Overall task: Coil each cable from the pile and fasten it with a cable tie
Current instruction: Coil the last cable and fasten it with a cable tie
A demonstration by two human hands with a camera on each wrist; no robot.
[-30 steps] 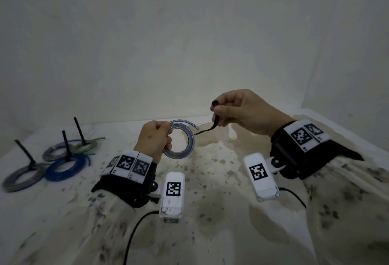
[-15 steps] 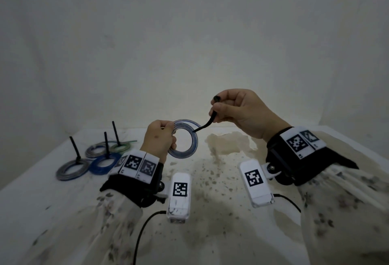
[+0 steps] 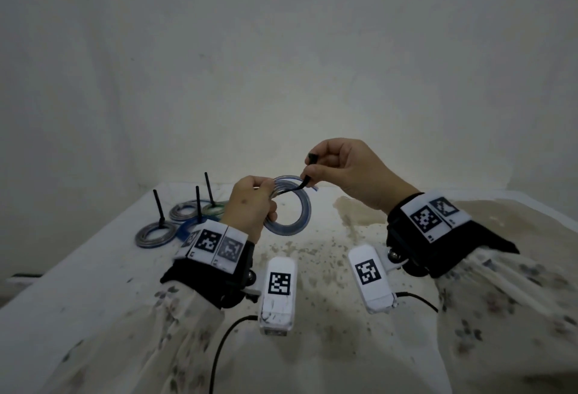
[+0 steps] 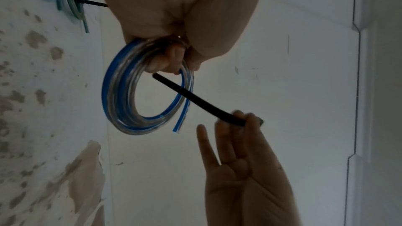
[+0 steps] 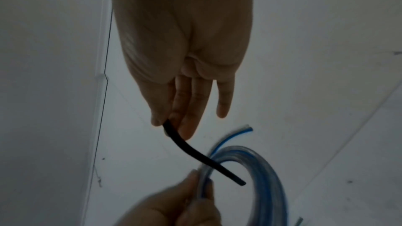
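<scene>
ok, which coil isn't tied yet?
The blue-and-clear coil held in the left hand: the right hand is only now threading its black tie. The coils on the table have upright ties.

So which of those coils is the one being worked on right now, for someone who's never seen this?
Start at the stained white table; finished coils lie at its far left, each with a black tie standing up. The coil in progress is off the table, gripped by the left hand. Unlike the others it is unfastened: the right hand pinches a black cable tie poking through it.

Tied coils (image 3: pixel 175 221) left of hands (image 3: pixel 250 206)
</scene>
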